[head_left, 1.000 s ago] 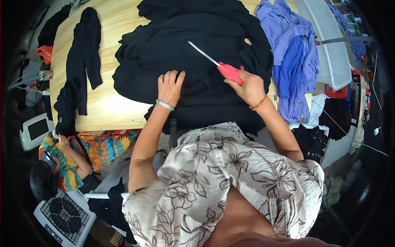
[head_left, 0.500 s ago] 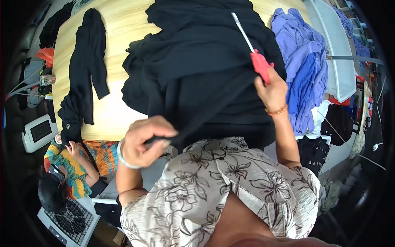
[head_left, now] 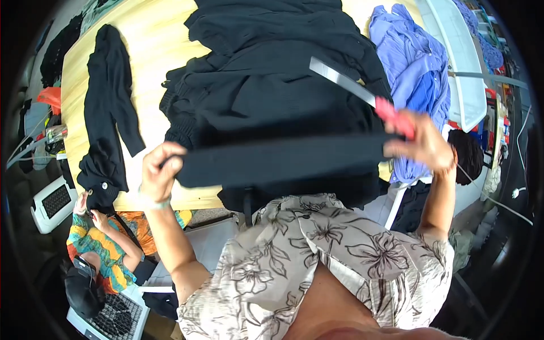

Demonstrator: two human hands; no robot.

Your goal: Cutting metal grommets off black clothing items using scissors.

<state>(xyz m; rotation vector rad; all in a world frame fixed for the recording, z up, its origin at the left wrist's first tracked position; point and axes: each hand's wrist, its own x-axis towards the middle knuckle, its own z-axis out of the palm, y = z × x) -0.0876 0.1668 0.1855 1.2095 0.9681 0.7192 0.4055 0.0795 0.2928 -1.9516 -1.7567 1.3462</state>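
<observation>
A black knit garment (head_left: 283,93) lies in folds across the table in front of me. Between both hands its straight black edge band (head_left: 283,158) is stretched level, smeared by motion. My left hand (head_left: 160,173) is closed on the band's left end. At the other end, my right hand (head_left: 422,141) pinches the cloth. That same hand also holds a red-handled tool (head_left: 394,116) with a long flat metal blade pointing up and left. Blur hides the tool's exact kind.
A narrow black knit piece (head_left: 107,90) lies on the table's left, its lower end near another person (head_left: 102,249) seated there. Purple-blue garments (head_left: 408,68) are heaped at right, beside a white plastic bin (head_left: 462,73). A pale wood tabletop (head_left: 156,34) shows between the cloths.
My hands have moved apart, pulling the band taut. The right hand has come lower and outward, its blade tilting further left. The left hand has gone left and up.
</observation>
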